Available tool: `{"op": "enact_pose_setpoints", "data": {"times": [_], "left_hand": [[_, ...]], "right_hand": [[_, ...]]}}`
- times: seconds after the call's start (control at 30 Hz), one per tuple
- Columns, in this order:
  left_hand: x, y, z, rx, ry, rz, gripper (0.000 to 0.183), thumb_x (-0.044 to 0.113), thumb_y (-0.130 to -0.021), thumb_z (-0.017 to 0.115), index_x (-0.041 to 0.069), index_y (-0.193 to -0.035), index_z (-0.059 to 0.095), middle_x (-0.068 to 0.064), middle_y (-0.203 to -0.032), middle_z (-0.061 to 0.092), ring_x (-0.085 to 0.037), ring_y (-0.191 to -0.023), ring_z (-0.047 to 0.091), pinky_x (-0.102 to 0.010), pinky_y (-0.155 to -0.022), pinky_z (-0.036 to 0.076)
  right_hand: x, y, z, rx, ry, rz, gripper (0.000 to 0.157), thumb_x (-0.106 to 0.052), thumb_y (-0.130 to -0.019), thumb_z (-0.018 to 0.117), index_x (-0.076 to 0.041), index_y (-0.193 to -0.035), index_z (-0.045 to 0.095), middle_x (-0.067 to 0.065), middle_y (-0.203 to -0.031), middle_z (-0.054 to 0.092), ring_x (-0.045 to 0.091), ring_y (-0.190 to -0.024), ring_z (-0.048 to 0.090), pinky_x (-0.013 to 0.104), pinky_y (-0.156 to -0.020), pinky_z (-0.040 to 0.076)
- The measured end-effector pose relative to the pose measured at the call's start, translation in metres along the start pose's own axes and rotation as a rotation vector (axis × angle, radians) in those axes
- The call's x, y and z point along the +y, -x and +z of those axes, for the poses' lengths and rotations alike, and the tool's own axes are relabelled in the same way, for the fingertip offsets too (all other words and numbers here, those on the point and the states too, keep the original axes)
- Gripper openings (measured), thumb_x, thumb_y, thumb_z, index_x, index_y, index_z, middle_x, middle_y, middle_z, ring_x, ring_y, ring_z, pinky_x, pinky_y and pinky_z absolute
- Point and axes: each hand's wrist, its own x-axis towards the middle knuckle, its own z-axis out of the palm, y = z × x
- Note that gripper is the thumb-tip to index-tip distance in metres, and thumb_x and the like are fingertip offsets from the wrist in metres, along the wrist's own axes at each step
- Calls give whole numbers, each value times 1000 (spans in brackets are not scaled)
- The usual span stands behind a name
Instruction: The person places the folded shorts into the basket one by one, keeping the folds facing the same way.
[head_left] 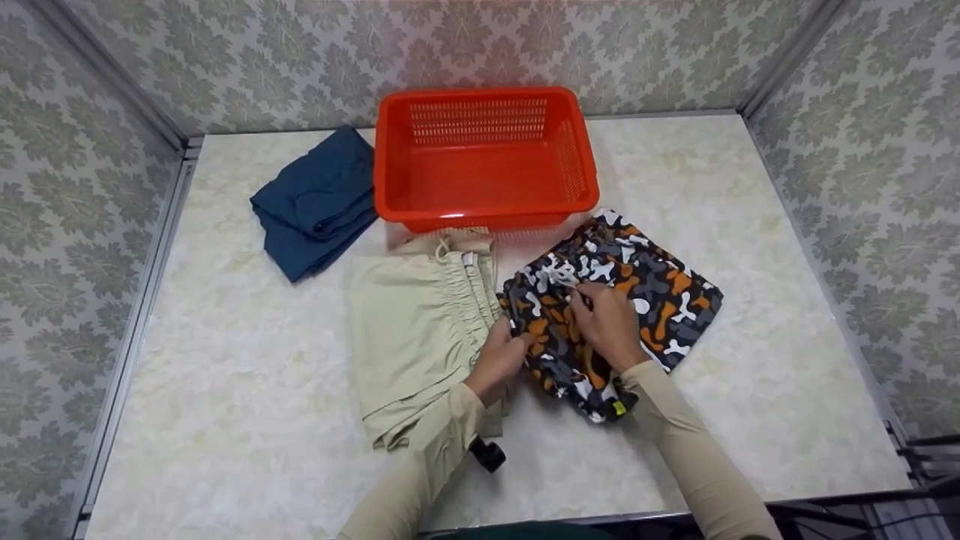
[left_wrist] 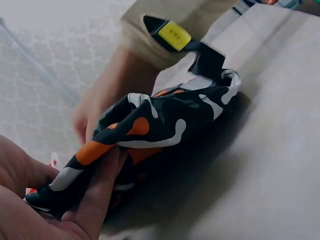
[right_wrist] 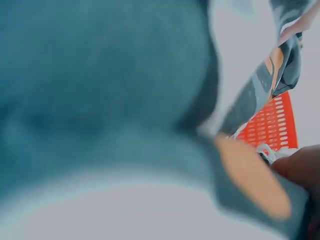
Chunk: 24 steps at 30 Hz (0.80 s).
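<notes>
Pinching the left edge of the shorts (head_left: 660, 277) with the left hand (head_left: 501, 360), and cloth beside the white drawstring (head_left: 557, 272) with the right hand (head_left: 606, 322). Lying on the table (head_left: 247, 390), partly lifted along the near edge, right of the beige pants (head_left: 412, 315) and just in front of the basket (head_left: 484, 212). Pointing drawstring side up-left, spreading one leg out to the right. Too bunched to tell a long axis. Seen left of the basket: blue cloth (head_left: 322, 195).
</notes>
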Motion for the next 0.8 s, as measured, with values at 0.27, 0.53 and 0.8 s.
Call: {"op": "enact_pose_setpoints", "data": {"times": [0.27,0.53,0.8], "left_hand": [[0,-14,-10,58,21,-8,41,18,-105,49,7,-144,51,-10,-128,61,-23,-111,61,-39,-98,48],[-6,-18,-1,-6,57,-13,91,32,-87,81,17,-159,28,-4,-153,44,-23,-137,47,-40,-112,38],[8,-15,-8,-32,-74,7,60,-3,-90,58,8,-147,42,-8,-138,54,-22,-121,55,-39,-102,45]], "right_hand": [[-18,-6,4,25,-117,-34,40,-21,-105,55,-15,-66,51,0,-57,43,17,-44,41,30,-42,34],[-24,-7,15,-10,-104,-53,40,-18,-104,56,-15,-65,46,0,-62,43,17,-48,40,30,-47,34],[-19,-8,14,-78,-207,-51,29,-21,-106,54,-8,-87,71,6,-83,66,20,-67,56,36,-61,47]]}}
